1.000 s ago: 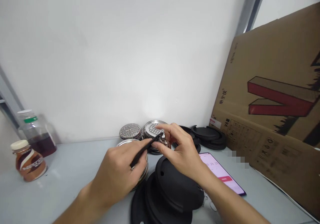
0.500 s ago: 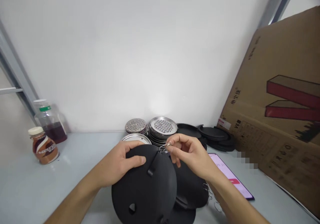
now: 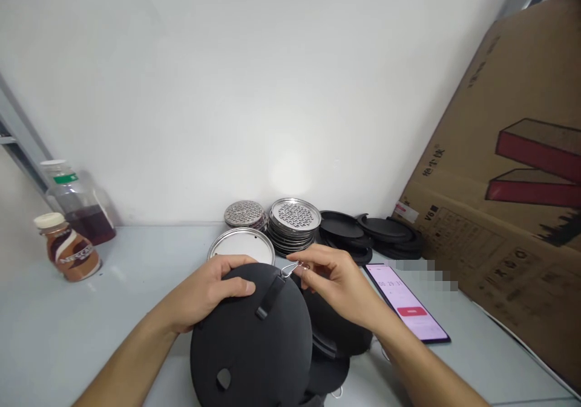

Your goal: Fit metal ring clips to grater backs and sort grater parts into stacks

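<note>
A round black plastic disc (image 3: 258, 346) stands tilted before me, with a small hole low on its face and a short dark strap (image 3: 271, 298) near its top edge. My left hand (image 3: 213, 292) grips the disc's upper left edge, thumb on the face and fingers behind. Between the thumb and fingertips of my right hand (image 3: 336, 280) is a thin wire clip (image 3: 290, 269), which reaches the strap's upper end. More black round parts (image 3: 340, 328) lie behind and below the disc, partly hidden by it and by my right hand.
At the back stand stacked metal grater discs (image 3: 296, 216) and a shiny metal lid (image 3: 242, 243). Black round trays (image 3: 345, 225) lie beside them. A phone (image 3: 408, 304) rests to the right, before a large cardboard box (image 3: 508, 213). Two bottles (image 3: 68, 249) stand at left.
The strap now shows more of its length and its upper end meets the wire clip. The disc has shifted slightly left in view; both hands keep their holds. The camera view has moved a little.
</note>
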A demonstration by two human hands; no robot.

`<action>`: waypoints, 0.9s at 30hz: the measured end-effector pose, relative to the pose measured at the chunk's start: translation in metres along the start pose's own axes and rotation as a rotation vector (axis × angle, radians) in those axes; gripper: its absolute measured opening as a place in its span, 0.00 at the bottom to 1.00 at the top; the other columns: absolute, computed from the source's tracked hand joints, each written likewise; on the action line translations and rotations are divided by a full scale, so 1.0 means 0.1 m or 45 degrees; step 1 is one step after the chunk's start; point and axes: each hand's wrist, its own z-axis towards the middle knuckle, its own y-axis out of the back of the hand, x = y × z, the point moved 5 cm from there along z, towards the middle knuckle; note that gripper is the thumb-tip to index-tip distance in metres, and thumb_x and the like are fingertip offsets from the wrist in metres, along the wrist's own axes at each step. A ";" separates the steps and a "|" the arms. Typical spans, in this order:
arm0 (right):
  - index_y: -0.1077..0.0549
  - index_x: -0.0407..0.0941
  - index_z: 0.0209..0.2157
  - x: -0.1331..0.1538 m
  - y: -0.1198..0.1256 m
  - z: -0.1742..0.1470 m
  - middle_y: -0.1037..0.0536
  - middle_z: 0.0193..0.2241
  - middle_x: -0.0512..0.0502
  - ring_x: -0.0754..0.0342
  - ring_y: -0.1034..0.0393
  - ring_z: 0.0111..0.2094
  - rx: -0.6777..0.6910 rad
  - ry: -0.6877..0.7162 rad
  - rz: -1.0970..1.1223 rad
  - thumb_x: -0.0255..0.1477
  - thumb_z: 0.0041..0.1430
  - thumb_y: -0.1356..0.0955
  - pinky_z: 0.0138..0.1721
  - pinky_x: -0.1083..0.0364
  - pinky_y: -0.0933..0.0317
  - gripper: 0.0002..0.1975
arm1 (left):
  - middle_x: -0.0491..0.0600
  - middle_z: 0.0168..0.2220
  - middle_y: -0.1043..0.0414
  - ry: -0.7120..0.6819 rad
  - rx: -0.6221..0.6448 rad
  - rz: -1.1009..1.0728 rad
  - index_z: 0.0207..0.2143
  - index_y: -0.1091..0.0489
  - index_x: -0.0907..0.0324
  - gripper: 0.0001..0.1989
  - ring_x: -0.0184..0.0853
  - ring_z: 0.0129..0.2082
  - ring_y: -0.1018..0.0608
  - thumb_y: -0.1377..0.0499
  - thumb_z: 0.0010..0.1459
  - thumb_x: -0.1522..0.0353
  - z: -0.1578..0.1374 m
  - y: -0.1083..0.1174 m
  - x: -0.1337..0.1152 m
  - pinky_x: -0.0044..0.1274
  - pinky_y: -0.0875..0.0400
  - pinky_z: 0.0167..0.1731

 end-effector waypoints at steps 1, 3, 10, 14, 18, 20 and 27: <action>0.21 0.46 0.42 0.04 0.00 -0.02 0.23 0.33 0.46 0.56 0.29 0.31 -0.028 0.069 -0.095 0.30 0.61 0.33 0.31 0.57 0.35 0.10 | 0.49 0.34 0.21 -0.003 -0.002 -0.003 0.43 0.25 0.60 0.12 0.34 0.31 0.21 0.39 0.56 0.67 0.00 0.00 0.00 0.22 0.29 0.31; 0.22 0.48 0.46 0.10 -0.01 -0.05 0.23 0.36 0.45 0.55 0.29 0.33 -0.019 0.151 -0.147 0.26 0.60 0.33 0.32 0.56 0.34 0.13 | 0.49 0.34 0.21 -0.013 0.000 -0.009 0.43 0.25 0.60 0.12 0.35 0.31 0.21 0.39 0.55 0.67 0.00 0.00 0.00 0.22 0.29 0.31; 0.20 0.44 0.36 -0.01 -0.09 -0.02 0.24 0.29 0.48 0.60 0.31 0.23 0.192 -0.042 0.411 0.22 0.57 0.38 0.26 0.58 0.35 0.14 | 0.49 0.34 0.21 0.016 0.061 -0.030 0.45 0.25 0.59 0.13 0.34 0.31 0.21 0.39 0.58 0.67 0.01 -0.01 0.06 0.21 0.29 0.32; 0.21 0.41 0.35 -0.11 -0.11 0.02 0.24 0.22 0.50 0.59 0.31 0.22 0.283 -0.168 0.553 0.26 0.55 0.31 0.26 0.58 0.34 0.07 | 0.49 0.35 0.20 0.050 0.066 -0.030 0.48 0.25 0.58 0.15 0.35 0.33 0.21 0.38 0.58 0.66 0.02 -0.01 0.09 0.21 0.28 0.33; 0.22 0.42 0.41 -0.07 -0.04 0.00 0.22 0.25 0.49 0.58 0.29 0.25 0.152 -0.074 0.257 0.31 0.59 0.30 0.29 0.58 0.33 0.10 | 0.50 0.37 0.20 0.030 0.051 -0.019 0.49 0.26 0.58 0.16 0.36 0.34 0.21 0.38 0.58 0.66 0.04 0.00 0.08 0.22 0.28 0.34; 0.23 0.45 0.46 0.02 -0.03 -0.03 0.22 0.29 0.48 0.57 0.28 0.28 0.135 0.048 0.002 0.30 0.62 0.33 0.32 0.57 0.34 0.11 | 0.50 0.37 0.20 0.034 0.052 -0.025 0.49 0.26 0.58 0.16 0.36 0.34 0.21 0.38 0.58 0.66 0.04 0.00 0.08 0.23 0.28 0.35; 0.24 0.45 0.46 0.35 -0.04 -0.19 0.22 0.34 0.43 0.53 0.27 0.34 0.076 0.390 -0.645 0.24 0.65 0.37 0.36 0.56 0.35 0.13 | 0.48 0.39 0.22 -0.016 0.034 0.094 0.49 0.26 0.55 0.16 0.38 0.38 0.22 0.40 0.60 0.61 0.00 -0.03 0.05 0.24 0.28 0.39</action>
